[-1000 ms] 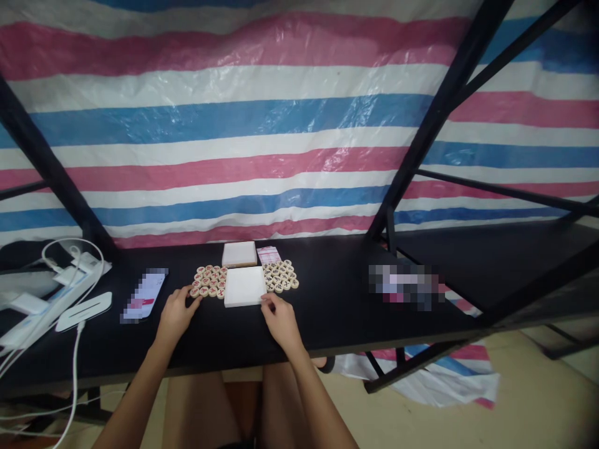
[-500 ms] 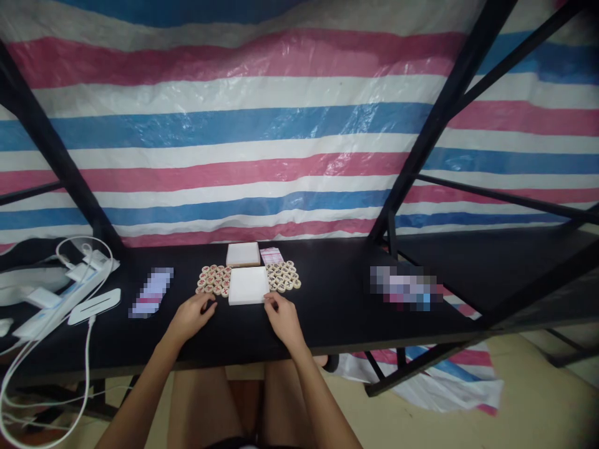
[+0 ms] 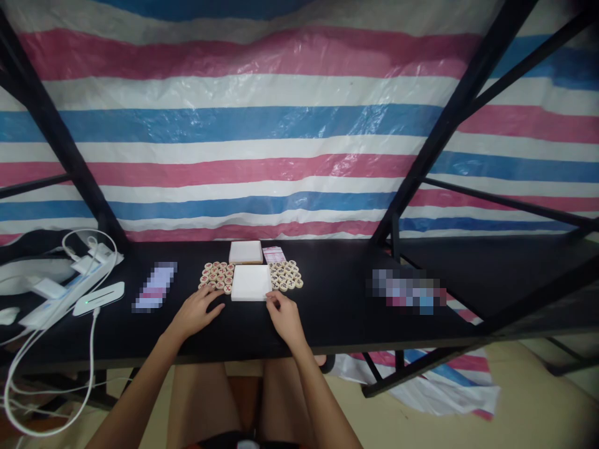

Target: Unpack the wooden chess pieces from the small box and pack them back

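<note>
A white square box (image 3: 251, 282) lies on the black table (image 3: 327, 312), with a second white box (image 3: 246, 252) behind it. Round wooden chess pieces with red marks (image 3: 216, 276) are packed to its left, and those with black marks (image 3: 287, 275) to its right. My left hand (image 3: 196, 312) rests on the table just below the red pieces, its fingers curled loosely and nothing seen in them. My right hand (image 3: 285, 317) touches the front right corner of the near box with pinched fingertips.
A pink patterned card (image 3: 273, 254) lies behind the black-marked pieces. A blurred phone (image 3: 154, 287) sits left of the pieces. White chargers, a power strip and cables (image 3: 70, 280) crowd the left end. Another blurred object (image 3: 407, 291) lies right. Black frame struts (image 3: 421, 168) rise beside a striped tarp.
My left hand has drawn back from the red-marked pieces toward the table's front edge. My right hand stays at the box corner.
</note>
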Motion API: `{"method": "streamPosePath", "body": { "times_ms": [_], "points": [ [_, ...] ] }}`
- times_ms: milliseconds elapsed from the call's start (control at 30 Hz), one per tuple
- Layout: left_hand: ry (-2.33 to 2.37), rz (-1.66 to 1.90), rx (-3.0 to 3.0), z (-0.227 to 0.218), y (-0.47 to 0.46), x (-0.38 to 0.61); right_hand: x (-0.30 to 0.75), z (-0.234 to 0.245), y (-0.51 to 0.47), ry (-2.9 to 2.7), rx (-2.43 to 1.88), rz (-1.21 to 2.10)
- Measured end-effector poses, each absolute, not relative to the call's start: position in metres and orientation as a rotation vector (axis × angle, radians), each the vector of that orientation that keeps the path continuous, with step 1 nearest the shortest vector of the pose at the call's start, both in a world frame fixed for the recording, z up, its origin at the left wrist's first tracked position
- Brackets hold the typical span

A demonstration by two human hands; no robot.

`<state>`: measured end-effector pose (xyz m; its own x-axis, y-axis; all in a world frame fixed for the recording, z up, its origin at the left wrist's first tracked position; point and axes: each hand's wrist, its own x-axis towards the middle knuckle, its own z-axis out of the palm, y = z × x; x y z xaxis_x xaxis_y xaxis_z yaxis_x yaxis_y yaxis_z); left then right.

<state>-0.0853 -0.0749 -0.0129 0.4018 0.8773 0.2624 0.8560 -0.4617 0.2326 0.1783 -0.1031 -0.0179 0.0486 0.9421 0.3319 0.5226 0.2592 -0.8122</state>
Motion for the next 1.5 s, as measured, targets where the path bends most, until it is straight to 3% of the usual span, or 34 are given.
{"method": "streamPosePath", "body": {
  "times_ms": [300,533,1033,1300,1500],
  "points": [
    [1.496,0.597,2.603,-0.008,-0.077,-0.084,0.178,-0.020,-0.102,-1.587,-1.374,0.538],
    [1.847,0.764,2.447,-0.006,-0.075,-0.088,0.178,-0.020,-0.101,-1.576,-1.363,0.533],
    [1.675,0.791,2.504,-0.003,-0.075,-0.087,0.178,-0.016,-0.105,-1.583,-1.271,0.558],
    [1.074,1.188,2.874,0.005,-0.097,-0.065,0.185,-0.008,-0.120,-1.676,-0.839,0.128],
    [0.601,1.586,2.401,-0.014,-0.109,-0.050,0.183,-0.014,-0.125,-1.569,-0.725,-0.054]
  ]
}}
